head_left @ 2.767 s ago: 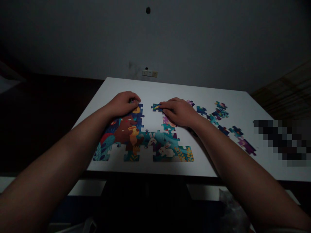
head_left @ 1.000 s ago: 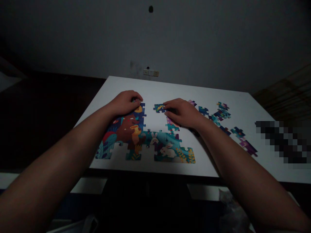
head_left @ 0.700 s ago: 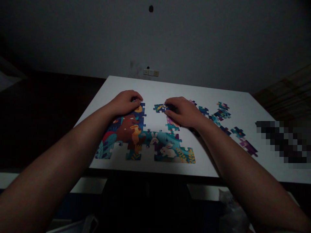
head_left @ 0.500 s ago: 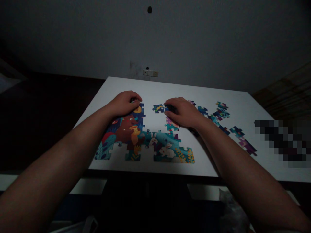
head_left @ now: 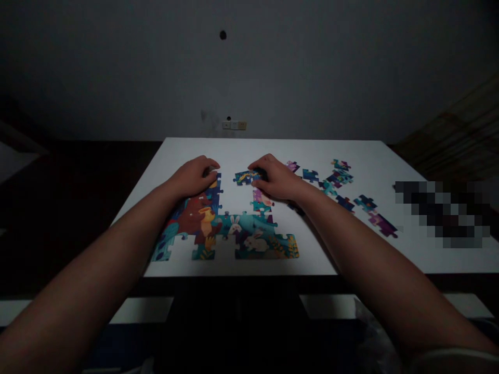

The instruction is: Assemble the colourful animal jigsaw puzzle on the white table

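A partly joined jigsaw puzzle (head_left: 198, 214) with a brown bear and white rabbits lies on the white table (head_left: 312, 257). My left hand (head_left: 194, 177) rests over its upper left part. The thumb touches the puzzle near the top edge, and a gap shows between thumb and curled fingers. My right hand (head_left: 276, 177) pinches a dark blue puzzle piece with a yellow pattern (head_left: 244, 178) between thumb and fingers. This piece is just above the pink and teal column (head_left: 262, 201) on the puzzle's right; whether they touch, I cannot tell.
Several loose puzzle pieces (head_left: 339, 177) are scattered to the right of my right hand, with a purple piece (head_left: 384, 225) farther out. A pixelated dark object (head_left: 440, 213) lies at the table's right. Behind the table stands a wall with sockets (head_left: 234, 125).
The whole view has shifted, so table and hands appear farther left. My right hand still pinches the blue piece, slightly more of which shows. My left hand stays at the puzzle's upper left.
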Demonstrator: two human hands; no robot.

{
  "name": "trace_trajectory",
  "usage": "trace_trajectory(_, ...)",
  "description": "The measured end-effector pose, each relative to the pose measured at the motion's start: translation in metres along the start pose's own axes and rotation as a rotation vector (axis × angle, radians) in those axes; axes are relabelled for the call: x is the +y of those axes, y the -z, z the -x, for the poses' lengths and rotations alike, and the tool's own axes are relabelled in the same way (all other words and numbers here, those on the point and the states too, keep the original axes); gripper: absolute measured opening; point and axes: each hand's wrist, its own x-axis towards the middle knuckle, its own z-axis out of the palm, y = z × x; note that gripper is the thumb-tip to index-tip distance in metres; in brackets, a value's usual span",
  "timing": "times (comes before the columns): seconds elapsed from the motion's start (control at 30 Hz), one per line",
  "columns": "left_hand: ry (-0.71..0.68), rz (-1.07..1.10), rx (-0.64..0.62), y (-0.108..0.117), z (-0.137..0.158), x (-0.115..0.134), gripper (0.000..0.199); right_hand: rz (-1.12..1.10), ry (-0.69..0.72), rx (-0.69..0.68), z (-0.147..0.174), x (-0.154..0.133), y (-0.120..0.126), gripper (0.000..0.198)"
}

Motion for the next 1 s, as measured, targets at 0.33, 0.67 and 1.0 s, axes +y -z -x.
trace_trajectory(0.33, -0.384, -0.120, -0.076, 0.019, 0.011, 0.084, 0.042, -0.051, 0.024, 0.057, 0.000, 0.000, -0.001, 0.036)
trace_trajectory(0.67, -0.631, 0.038, -0.215, -0.029, 0.025, 0.099, 0.042, 0.076, 0.028, -0.017, 0.000, -0.005, 0.001, 0.028)
trace_trajectory(1.0, -0.656, 0.128, -0.141, -0.043, 0.022, 0.090, 0.036, 0.093, 0.017, -0.042, -0.001, -0.007, 0.008, 0.032)
